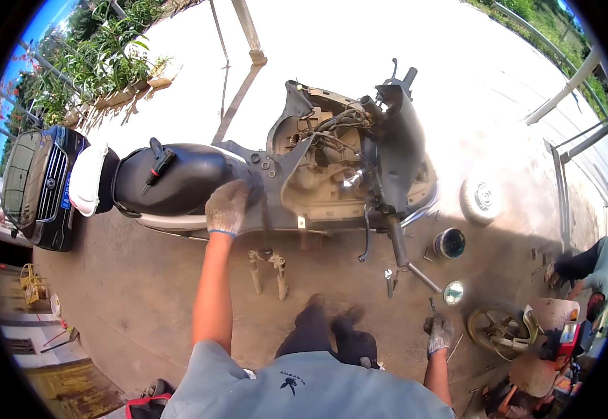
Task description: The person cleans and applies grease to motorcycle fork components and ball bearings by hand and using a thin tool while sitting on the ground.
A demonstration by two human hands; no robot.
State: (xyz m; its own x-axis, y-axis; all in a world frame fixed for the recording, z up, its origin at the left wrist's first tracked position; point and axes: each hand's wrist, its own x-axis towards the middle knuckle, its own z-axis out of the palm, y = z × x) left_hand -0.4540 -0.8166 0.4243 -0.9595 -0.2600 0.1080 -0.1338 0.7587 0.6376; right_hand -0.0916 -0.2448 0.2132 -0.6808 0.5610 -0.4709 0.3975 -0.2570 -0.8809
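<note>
Side-on before me stands a scooter (416, 140) with its front panels off and wires exposed. My left hand (227, 207), in a grey knitted glove, rests at the front of the black seat (185, 183); its fingers are hidden. A cordless drill (158, 165) lies on the seat. Several small dark rings (265, 165) sit on the footboard near that hand. Low on the right, my gloved right hand (439, 334) is closed around a small dark tool (433, 305) with a thin end pointing away from me. Just beyond its tip is a small round container (453, 292) with pale green contents.
A front fork (269, 271) stands below the scooter. A wrench (388, 283), a dark tub (449, 243), a white round part (481, 200) and a brown wheel (497, 328) are on the ground. Two people work at right by a red vehicle part (567, 332). A black car (49, 188) is left.
</note>
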